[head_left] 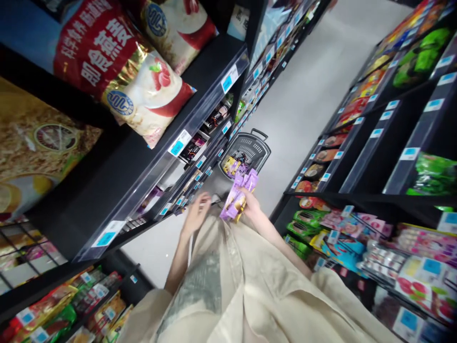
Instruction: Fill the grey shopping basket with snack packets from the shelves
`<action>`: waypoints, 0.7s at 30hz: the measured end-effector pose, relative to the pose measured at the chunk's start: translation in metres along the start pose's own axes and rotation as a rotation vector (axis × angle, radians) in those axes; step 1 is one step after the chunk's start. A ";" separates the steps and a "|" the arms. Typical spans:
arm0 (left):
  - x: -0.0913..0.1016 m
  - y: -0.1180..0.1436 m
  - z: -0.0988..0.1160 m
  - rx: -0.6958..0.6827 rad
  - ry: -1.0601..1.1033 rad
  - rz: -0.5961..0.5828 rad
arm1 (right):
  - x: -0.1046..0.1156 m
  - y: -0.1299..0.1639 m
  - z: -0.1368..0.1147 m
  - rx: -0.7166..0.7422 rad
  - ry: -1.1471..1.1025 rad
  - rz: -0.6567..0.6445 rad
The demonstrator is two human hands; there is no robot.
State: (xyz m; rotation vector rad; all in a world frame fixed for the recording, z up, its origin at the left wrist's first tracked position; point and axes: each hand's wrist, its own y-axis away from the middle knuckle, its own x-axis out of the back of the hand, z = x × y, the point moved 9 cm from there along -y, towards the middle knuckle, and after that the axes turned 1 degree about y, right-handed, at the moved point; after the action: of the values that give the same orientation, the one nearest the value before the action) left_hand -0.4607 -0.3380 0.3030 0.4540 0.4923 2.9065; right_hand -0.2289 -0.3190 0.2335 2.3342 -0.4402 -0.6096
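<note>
Beige shirt [243, 286] fills our foreground; our right hand [251, 204] grips purple packets [235, 196] outside the grey basket [250, 141], where yellow packets [233, 166] already lie. Our left hand [198, 209] hangs empty, unclenched.

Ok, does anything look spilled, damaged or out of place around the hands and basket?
Nothing stands out as spilled or damaged. The right hand holds a bunch of purple packets; the packs in the basket lie jumbled, which seems ordinary for loose goods.
</note>
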 end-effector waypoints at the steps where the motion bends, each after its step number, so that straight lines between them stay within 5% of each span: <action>1: -0.029 -0.004 0.011 -0.008 0.049 -0.100 | -0.010 0.004 0.000 0.001 0.012 -0.015; 3: -0.062 -0.012 0.023 0.018 -0.013 -0.137 | -0.026 0.014 -0.004 0.019 0.041 -0.026; 5: -0.072 -0.016 0.025 0.059 -0.095 -0.115 | -0.037 0.025 -0.011 0.053 0.079 -0.052; 13: -0.075 -0.007 -0.001 0.043 0.333 -0.157 | -0.035 0.046 -0.020 0.017 0.037 -0.232; 21: -0.065 -0.002 -0.015 0.058 0.345 -0.034 | -0.030 0.052 -0.014 -0.031 0.032 -0.258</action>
State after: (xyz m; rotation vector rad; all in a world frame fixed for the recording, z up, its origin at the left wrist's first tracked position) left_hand -0.4039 -0.3536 0.2707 -0.0544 0.6232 2.9520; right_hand -0.2543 -0.3351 0.2876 2.3861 -0.1142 -0.6925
